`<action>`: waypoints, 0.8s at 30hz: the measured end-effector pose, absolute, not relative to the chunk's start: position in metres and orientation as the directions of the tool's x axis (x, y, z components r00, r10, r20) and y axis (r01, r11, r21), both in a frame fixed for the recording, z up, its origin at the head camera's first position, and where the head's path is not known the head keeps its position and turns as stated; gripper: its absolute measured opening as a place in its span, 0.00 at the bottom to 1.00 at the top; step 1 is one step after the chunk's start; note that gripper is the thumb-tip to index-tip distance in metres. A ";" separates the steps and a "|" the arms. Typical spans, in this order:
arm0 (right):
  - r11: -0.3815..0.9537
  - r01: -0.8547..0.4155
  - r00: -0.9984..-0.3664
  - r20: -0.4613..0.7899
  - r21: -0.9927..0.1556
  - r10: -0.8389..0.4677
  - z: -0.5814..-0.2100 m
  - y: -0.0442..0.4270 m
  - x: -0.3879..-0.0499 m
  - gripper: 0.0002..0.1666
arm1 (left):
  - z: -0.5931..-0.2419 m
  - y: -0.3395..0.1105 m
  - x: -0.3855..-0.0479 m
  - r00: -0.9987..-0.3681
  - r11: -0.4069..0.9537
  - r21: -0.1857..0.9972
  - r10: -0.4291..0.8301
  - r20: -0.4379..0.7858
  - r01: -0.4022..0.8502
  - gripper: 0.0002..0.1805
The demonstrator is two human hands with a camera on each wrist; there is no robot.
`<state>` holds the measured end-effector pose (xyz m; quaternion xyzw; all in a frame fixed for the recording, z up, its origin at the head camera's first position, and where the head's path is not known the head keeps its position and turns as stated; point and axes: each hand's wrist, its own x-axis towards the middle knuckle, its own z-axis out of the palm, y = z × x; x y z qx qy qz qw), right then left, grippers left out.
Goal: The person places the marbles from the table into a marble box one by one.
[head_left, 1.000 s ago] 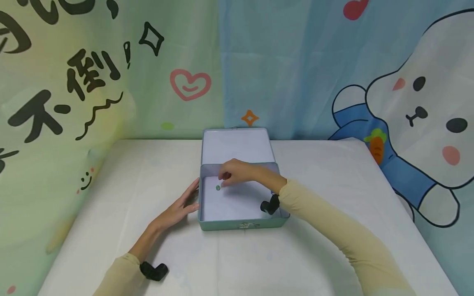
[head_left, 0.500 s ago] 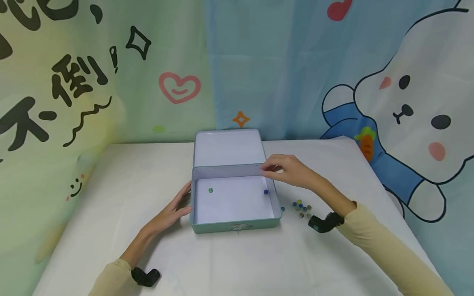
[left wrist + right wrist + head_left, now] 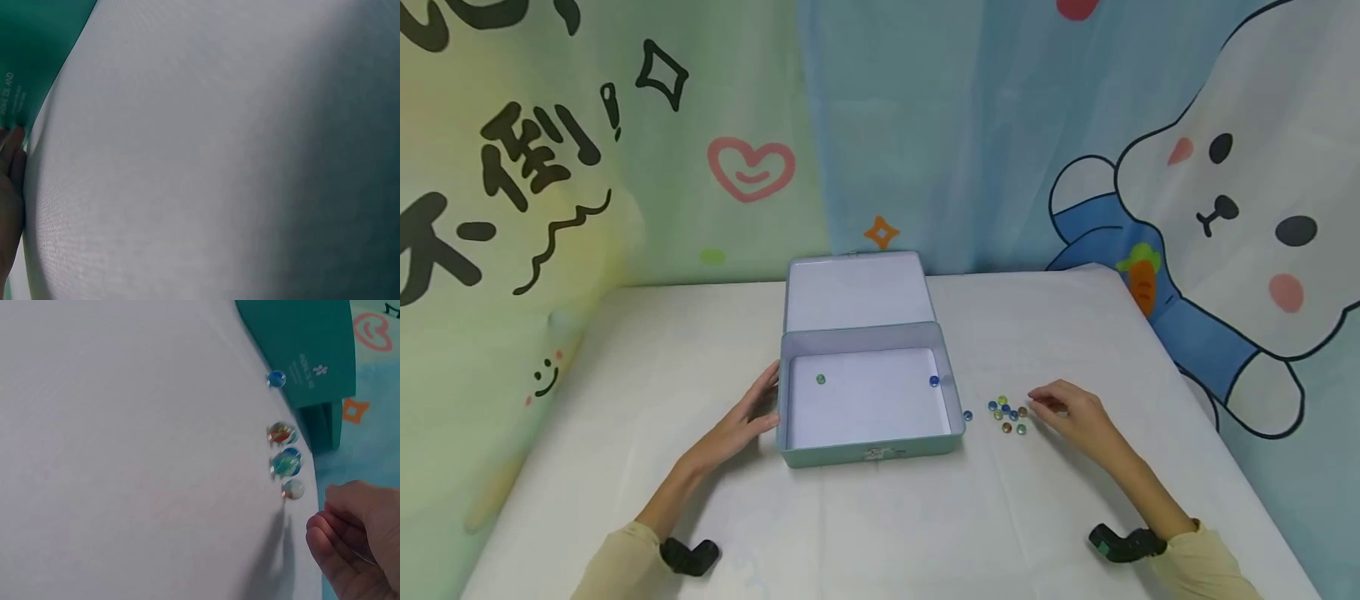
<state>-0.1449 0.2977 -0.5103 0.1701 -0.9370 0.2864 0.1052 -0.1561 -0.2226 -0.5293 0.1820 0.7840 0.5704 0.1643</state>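
A green tin box (image 3: 835, 457) stands with its lid (image 3: 857, 292) raised and its inside white. Inside it lie a green marble (image 3: 821, 379) at the left and a blue marble (image 3: 934, 381) at the right. Against the box's left wall rests my left hand (image 3: 733, 435), fingers extended; the left wrist view catches only part of it. My right hand (image 3: 1081, 423) hovers just right of a group of glass marbles (image 3: 1006, 409), fingers bent loosely. In the right wrist view a gap shows between thumb and fingers, with no marble visible in the hand (image 3: 365, 544).
Close to the box's right wall lies a single blue marble (image 3: 967, 416) on the white tablecloth (image 3: 880, 533). Behind the table hangs a printed curtain (image 3: 910, 150). Each wrist carries a black camera (image 3: 689, 557).
My right hand has left the box's inside and moved right to the marbles on the cloth. The left hand stays at the box's left wall. The head view has shifted slightly.
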 end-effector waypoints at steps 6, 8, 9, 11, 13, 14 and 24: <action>0.772 -0.377 -0.920 0.305 -0.512 -0.248 -0.520 0.301 -0.142 0.11 | -0.527 -0.222 -0.158 -0.875 0.285 0.954 0.481 -0.057 0.095 0.40; 0.774 -0.378 -0.920 0.298 -0.508 -0.254 -0.521 0.300 -0.143 0.12 | -0.527 -0.222 -0.158 -0.874 0.289 0.953 0.483 -0.060 0.095 0.40; 0.771 -0.376 -0.922 0.286 -0.514 -0.259 -0.521 0.299 -0.143 0.12 | -0.526 -0.222 -0.158 -0.875 0.289 0.953 0.479 -0.063 0.089 0.40; 0.766 -0.371 -0.927 0.257 -0.525 -0.273 -0.522 0.298 -0.145 0.13 | -0.527 -0.223 -0.158 -0.879 0.292 0.952 0.473 -0.064 0.087 0.40; 0.764 -0.364 -0.931 0.227 -0.532 -0.286 -0.522 0.297 -0.147 0.13 | -0.528 -0.224 -0.158 -0.880 0.292 0.953 0.469 -0.067 0.084 0.40; 0.765 -0.364 -0.931 0.213 -0.532 -0.295 -0.522 0.297 -0.148 0.13 | -0.528 -0.224 -0.158 -0.881 0.292 0.953 0.469 -0.068 0.081 0.40; 0.821 -0.393 -0.920 0.173 -0.414 -0.353 -0.515 0.294 -0.151 0.10 | -0.527 -0.222 -0.157 -0.879 0.292 0.953 0.470 -0.074 0.077 0.40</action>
